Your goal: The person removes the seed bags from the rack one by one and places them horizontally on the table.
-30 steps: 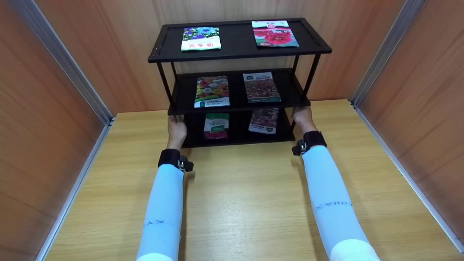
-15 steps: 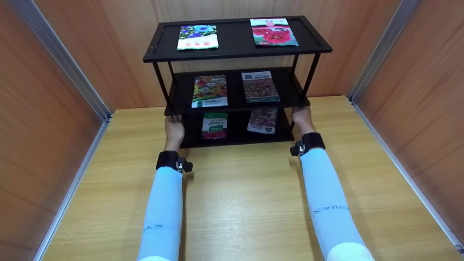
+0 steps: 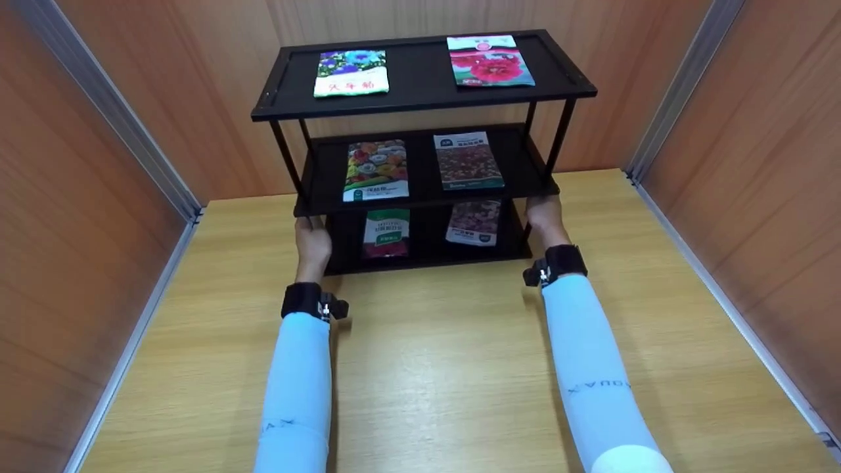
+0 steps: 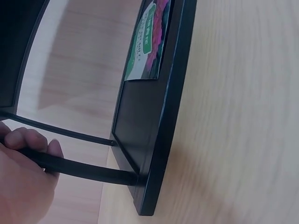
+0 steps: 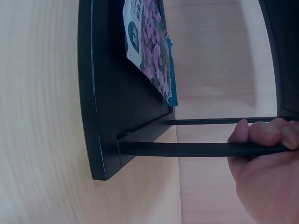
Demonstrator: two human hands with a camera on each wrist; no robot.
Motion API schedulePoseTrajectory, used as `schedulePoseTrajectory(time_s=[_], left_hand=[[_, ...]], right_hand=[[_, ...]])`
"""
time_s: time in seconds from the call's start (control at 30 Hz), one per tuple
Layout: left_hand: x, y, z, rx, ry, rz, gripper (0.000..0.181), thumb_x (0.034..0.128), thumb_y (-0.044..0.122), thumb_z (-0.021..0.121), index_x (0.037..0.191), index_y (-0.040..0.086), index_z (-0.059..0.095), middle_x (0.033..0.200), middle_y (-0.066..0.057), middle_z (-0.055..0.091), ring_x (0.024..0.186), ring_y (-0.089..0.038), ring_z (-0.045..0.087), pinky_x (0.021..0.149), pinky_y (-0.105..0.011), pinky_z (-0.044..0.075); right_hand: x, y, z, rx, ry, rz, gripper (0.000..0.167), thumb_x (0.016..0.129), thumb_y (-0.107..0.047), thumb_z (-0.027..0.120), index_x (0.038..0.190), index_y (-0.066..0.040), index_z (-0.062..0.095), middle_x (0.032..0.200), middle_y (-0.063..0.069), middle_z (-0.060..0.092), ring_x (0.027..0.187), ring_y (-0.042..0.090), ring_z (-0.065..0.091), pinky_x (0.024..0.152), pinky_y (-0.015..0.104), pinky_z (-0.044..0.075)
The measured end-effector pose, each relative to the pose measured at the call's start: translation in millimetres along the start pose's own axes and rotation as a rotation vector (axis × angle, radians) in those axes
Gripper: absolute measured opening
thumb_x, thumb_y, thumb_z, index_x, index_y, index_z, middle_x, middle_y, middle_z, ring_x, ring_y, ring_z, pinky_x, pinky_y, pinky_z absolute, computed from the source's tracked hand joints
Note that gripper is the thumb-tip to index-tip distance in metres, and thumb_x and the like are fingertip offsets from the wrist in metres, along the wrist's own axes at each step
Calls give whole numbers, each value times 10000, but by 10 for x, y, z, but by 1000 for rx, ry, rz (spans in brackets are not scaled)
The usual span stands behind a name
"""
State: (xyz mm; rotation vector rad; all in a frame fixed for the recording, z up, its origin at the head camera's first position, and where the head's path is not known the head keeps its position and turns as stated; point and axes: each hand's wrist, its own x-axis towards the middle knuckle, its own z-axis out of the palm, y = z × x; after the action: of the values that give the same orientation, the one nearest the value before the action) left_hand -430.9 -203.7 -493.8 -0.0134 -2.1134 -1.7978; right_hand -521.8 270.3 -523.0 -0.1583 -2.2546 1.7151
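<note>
A black three-tier shelf [image 3: 420, 75] stands at the back of the table, with two flower-printed packets on each tier. My left hand [image 3: 313, 246] grips its left front post [image 4: 93, 172] just below the middle tier. On the other side, my right hand [image 3: 545, 217] holds the right front post [image 5: 187, 149] at about the same height. Fingers curl round the posts in both wrist views. On top lie a blue-flower packet [image 3: 351, 72] and a red-flower packet [image 3: 491, 60]. The lowest tier bears a green-and-white packet [image 3: 386, 231] and a pink-flower packet [image 3: 474, 222].
Wood-grain panels enclose the space, with a back wall [image 3: 407, 16] close behind the shelf and side walls [image 3: 755, 217] left and right. Bare wooden tabletop [image 3: 420, 355] extends in front of the shelf. On the middle tier lie a multicoloured packet [image 3: 376, 169] and a dark-red packet [image 3: 468, 161].
The shelf's left end has come slightly leftward and nearer, so the shelf sits a little more askew. Both hands keep hold of the posts. The head view has shifted slightly.
</note>
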Motion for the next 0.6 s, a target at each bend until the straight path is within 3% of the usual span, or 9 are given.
schedulePoseTrajectory(time_s=[0.07, 0.17, 0.23, 0.37, 0.43, 0.6], left_hand=[[4, 16, -6, -1, 0, 12, 532, 1143, 258, 217, 1650, 113, 142, 1701, -106, 186, 1567, -228, 148, 1251, -300, 180], [-16, 8, -12, 0, 5, 17, 533, 1144, 263, 218, 1650, 110, 150, 1697, -115, 195, 1565, -233, 149, 1257, -325, 176], [-36, -7, -12, 0, 14, 9, 527, 1144, 249, 220, 1648, 106, 160, 1692, -115, 206, 1563, -226, 150, 1258, -331, 175], [-49, -40, -5, -29, 23, 3, 523, 1139, 214, 225, 1642, 83, 158, 1691, -117, 205, 1562, -216, 146, 1256, -318, 175], [-28, -40, 4, -45, 24, 16, 525, 1140, 217, 231, 1641, 76, 160, 1693, -121, 201, 1564, -224, 147, 1253, -310, 181], [-14, -39, 12, -43, 41, 24, 524, 1142, 232, 248, 1643, 92, 177, 1691, -110, 216, 1561, -223, 167, 1249, -310, 197]], right_hand=[[-266, -400, -40, -80, -30, 60, 538, 1105, -278, 380, 1594, -57, 349, 1109, 138, 654, 540, 76, 483, 645, 252, 477], [-506, -680, -63, -93, -44, 81, 536, 1106, -233, 344, 1589, -2, 320, 1026, 127, 601, 486, -3, 383, 603, 205, 423], [-566, -717, -60, -80, -46, 92, 535, 1104, -219, 340, 1586, 11, 318, 1029, 149, 597, 461, -25, 335, 586, 185, 400], [-567, -685, -41, -99, -27, 89, 516, 1100, -203, 361, 1576, -4, 356, 1088, 161, 609, 501, -33, 389, 602, 186, 420], [-553, -690, -41, -86, -11, 71, 501, 1093, -193, 378, 1553, 6, 395, 955, 110, 622, 517, -15, 418, 600, 185, 428], [-517, -641, -28, -14, 9, 49, 467, 1080, -172, 406, 1496, 30, 461, 642, -55, 478, 493, 30, 430, 534, 199, 398]])
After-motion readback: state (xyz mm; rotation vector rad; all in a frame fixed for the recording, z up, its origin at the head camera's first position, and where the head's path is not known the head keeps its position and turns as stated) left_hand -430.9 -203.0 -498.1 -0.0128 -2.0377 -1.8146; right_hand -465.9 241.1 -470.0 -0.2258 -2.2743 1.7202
